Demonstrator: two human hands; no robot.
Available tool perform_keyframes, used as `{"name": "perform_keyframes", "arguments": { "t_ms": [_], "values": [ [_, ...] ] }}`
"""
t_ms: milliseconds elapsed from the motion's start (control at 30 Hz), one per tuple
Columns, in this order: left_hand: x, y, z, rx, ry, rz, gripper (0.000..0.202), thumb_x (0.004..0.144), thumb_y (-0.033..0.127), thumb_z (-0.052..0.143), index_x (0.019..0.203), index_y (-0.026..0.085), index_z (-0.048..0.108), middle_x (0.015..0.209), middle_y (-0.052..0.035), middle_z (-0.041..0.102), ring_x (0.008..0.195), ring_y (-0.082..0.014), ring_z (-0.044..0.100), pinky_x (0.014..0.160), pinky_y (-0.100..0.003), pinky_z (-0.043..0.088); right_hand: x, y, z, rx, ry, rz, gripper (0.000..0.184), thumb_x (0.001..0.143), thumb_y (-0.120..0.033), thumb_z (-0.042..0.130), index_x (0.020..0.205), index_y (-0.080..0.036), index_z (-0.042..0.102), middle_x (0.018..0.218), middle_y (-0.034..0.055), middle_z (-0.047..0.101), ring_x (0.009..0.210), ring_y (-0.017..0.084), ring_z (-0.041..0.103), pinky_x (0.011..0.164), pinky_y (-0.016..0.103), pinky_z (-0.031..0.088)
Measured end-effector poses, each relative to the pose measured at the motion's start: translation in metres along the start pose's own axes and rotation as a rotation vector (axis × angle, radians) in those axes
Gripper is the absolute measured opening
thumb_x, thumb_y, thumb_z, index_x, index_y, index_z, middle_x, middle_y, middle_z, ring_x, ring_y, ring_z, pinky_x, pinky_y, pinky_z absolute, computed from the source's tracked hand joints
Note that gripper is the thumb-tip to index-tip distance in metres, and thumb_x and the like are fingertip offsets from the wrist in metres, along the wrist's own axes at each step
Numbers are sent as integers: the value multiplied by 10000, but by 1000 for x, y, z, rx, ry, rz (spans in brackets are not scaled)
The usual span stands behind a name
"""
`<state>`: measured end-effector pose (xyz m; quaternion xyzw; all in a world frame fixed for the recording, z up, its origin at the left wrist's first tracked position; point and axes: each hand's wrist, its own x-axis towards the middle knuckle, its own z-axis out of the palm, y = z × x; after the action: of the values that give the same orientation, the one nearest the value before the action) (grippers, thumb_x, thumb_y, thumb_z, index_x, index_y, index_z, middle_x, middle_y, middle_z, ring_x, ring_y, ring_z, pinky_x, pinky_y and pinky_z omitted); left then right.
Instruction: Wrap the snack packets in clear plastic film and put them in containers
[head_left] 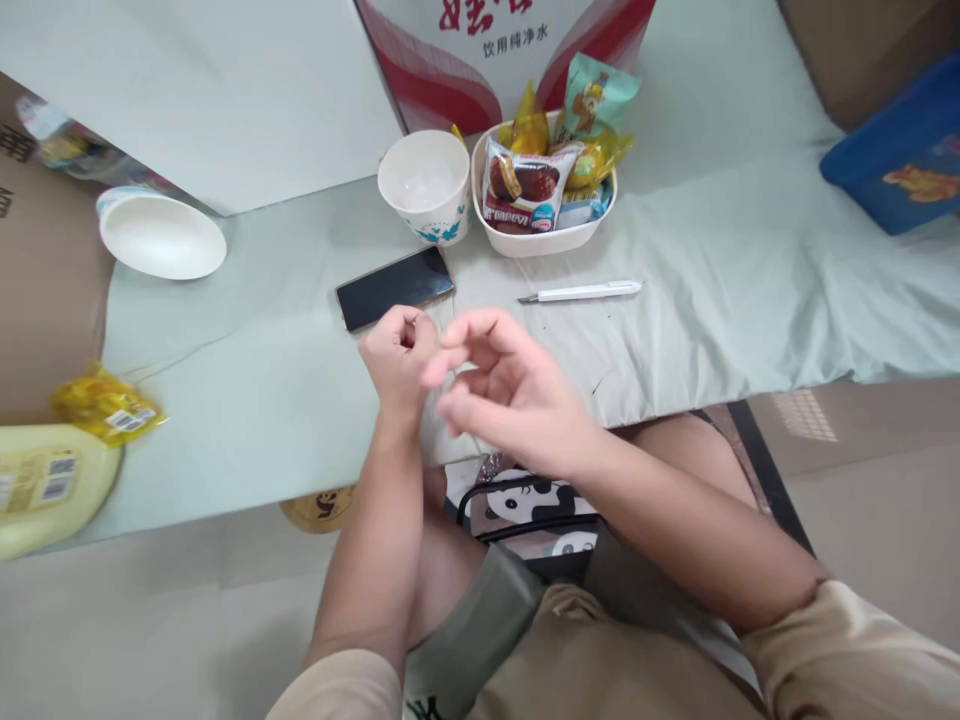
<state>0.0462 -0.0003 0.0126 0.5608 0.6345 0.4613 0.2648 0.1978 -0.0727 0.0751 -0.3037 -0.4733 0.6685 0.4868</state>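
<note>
My left hand (397, 352) is curled into a fist over the pale green cloth (262, 380), close to a black phone (394, 287) lying flat. What the fist holds, if anything, is hidden. My right hand (510, 395) hovers right beside it, fingers bent and apart, the index fingertip nearly touching the left knuckles; nothing shows in it. A white pen (581, 292) lies just beyond the right hand. Behind the phone stands an empty paper cup (425, 185), and next to it a white bowl (540, 243) filled with snack packets.
A white paper bowl (161, 235) sits at the far left. A yellow packet (105, 405) and a yellow bottle (45, 485) lie at the left edge. A red-and-white carton (502, 45) stands at the back, a blue bin (900, 160) at the right. A panda-print bag (525, 510) rests on my lap.
</note>
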Motion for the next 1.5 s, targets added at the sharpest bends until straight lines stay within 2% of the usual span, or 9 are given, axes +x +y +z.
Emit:
{"name": "perform_keyframes", "arguments": {
  "t_ms": [100,233,667,767,900,1033,1133,1300,1500],
  "values": [
    [3,-2,-1,43,69,59,161,750,170,588,594,209,573,469,62,390,465,-93,332,495,-271,256,20,28,-23,-359,231,38,297,868,-422,674,699,-227,526,636,-24,560,598,117,510,603,261,444],
    [6,-4,-5,18,80,69,141,744,198,575,605,204,588,480,53,421,467,-92,364,478,-258,254,28,49,-49,-589,219,16,346,950,-445,533,692,-216,559,628,8,644,572,125,573,653,284,462],
    [5,-7,-37,-190,53,9,171,809,248,590,642,218,575,511,48,407,507,-110,367,516,-290,295,7,42,-58,-1055,386,-107,226,889,-389,618,720,-241,636,654,29,712,586,191,669,567,309,493],
    [3,-8,-51,-250,58,-8,195,826,259,592,640,218,550,524,51,372,515,-109,346,524,-297,294,7,46,-51,-1112,332,-106,320,962,-360,521,675,-247,607,565,13,661,509,176,629,576,321,508],
    [0,-12,-72,-339,61,-58,218,845,250,585,635,221,531,529,52,338,509,-109,321,520,-306,284,29,52,-31,-1110,213,-306,82,893,-295,593,913,-248,657,956,83,771,831,231,738,700,360,563],
    [2,-20,-92,-377,79,-88,225,852,226,594,634,220,536,530,50,330,513,-111,317,520,-306,282,64,45,-2,-1235,36,-254,309,914,-397,614,646,-252,561,585,12,622,506,166,572,554,324,454],
    [5,-26,-104,-383,126,-85,217,833,203,606,623,214,548,537,45,348,528,-112,338,520,-296,285,81,35,5,-1323,-15,-271,332,976,-369,476,689,-250,595,615,32,638,525,169,564,592,334,446],
    [9,-23,-105,-388,148,-96,207,803,201,602,604,202,544,535,46,343,527,-104,316,507,-271,261,76,16,-44,-1556,249,-434,164,860,-220,510,954,-250,641,957,102,721,870,262,674,772,396,502],
    [7,-15,-84,-318,90,-79,168,776,241,581,614,195,571,531,46,376,533,-102,344,516,-254,270,67,15,-122,-1892,310,-265,324,894,-250,529,1182,-176,656,1138,179,711,1047,350,646,882,468,471]
  ]
}}
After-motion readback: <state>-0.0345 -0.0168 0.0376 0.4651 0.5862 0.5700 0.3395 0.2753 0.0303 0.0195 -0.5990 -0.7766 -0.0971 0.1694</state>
